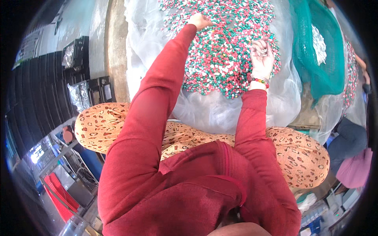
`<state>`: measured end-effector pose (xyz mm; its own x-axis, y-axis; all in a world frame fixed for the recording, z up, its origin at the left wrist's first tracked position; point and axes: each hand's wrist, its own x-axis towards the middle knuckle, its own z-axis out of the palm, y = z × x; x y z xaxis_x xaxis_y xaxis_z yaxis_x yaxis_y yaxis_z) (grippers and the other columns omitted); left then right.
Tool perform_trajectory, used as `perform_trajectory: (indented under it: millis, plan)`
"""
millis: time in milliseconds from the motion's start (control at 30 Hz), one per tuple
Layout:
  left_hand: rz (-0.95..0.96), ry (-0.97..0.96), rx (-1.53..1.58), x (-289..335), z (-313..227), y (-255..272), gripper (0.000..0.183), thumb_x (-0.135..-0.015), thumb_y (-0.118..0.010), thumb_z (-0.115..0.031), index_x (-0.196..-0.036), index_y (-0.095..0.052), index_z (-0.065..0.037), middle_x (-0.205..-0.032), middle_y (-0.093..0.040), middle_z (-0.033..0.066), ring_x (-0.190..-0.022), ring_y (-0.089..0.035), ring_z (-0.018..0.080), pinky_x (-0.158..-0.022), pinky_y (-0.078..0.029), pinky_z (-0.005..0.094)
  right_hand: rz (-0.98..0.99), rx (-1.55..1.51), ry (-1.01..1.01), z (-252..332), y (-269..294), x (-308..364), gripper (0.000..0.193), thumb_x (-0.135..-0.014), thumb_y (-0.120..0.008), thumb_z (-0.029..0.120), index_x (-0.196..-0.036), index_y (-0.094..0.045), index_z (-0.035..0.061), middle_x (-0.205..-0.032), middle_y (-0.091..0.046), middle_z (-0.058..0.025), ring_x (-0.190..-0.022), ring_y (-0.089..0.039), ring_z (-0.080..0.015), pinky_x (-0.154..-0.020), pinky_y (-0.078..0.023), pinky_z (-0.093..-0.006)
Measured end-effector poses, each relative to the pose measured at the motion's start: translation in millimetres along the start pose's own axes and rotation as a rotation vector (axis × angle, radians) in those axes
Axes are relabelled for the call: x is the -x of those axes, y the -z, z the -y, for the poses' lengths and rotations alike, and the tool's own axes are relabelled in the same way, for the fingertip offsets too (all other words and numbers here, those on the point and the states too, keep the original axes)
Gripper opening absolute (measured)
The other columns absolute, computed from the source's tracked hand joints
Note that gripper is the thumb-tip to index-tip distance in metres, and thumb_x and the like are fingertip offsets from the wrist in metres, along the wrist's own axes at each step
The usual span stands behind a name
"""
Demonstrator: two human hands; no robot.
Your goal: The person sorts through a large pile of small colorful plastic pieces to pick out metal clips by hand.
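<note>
Black boxes (81, 55): two, beyond left edge of the white sheet (147, 55), silvery bags (80, 96) on them.
Left hand (200, 22): at left side of the pellets, toward sheet's far end; fingers curled inward, can't tell if anything's held.
Pellets (220, 59): red, green, white; loose heap on sheet, running from far end toward near edge, stopping short of it.
Right hand (262, 57): palm up at heap's right side, nearer sheet's right edge; fingers half curled, contents can't be told.
Bead bracelet (259, 82): multicoloured, right wrist.
Green net basket (334, 74): just beside sheet's right edge, white pieces (319, 45) inside.
Co-worker's arm (360, 63): far right, near more pellets.
</note>
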<state>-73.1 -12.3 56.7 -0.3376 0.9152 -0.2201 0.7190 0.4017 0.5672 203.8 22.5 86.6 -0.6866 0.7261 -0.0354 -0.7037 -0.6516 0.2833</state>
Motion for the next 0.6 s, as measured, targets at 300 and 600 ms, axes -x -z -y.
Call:
perform_trajectory:
  millis: [300,600]
  plan:
    - [0.580,-0.445,-0.341,50,-159,31,0.028,-0.074,-0.059,-0.027,-0.094,-0.061,-0.007,-0.083,-0.062,0.0121,-0.076,-0.061,0.0242,-0.068,-0.049,0.0342,-0.514,0.127,-0.072,-40,23,13,0.047,-0.092,-0.031,0.030,-0.114,-0.039,-0.0094,-0.121,-0.043,-0.0246,-0.114,-0.037,-0.0445,-0.096,-0.030,-0.0584]
    - [0.170,-0.462,0.106,6,-174,-13,0.022,-0.076,-0.059,-0.020,-0.093,-0.066,-0.009,-0.083,-0.065,0.0138,-0.076,-0.064,0.0222,-0.075,-0.049,0.0353,-0.421,0.026,0.026,-3,36,19,0.026,-0.090,-0.041,0.019,-0.094,-0.050,-0.0043,-0.094,-0.055,-0.0214,-0.087,-0.055,-0.0330,-0.078,-0.050,-0.0457]
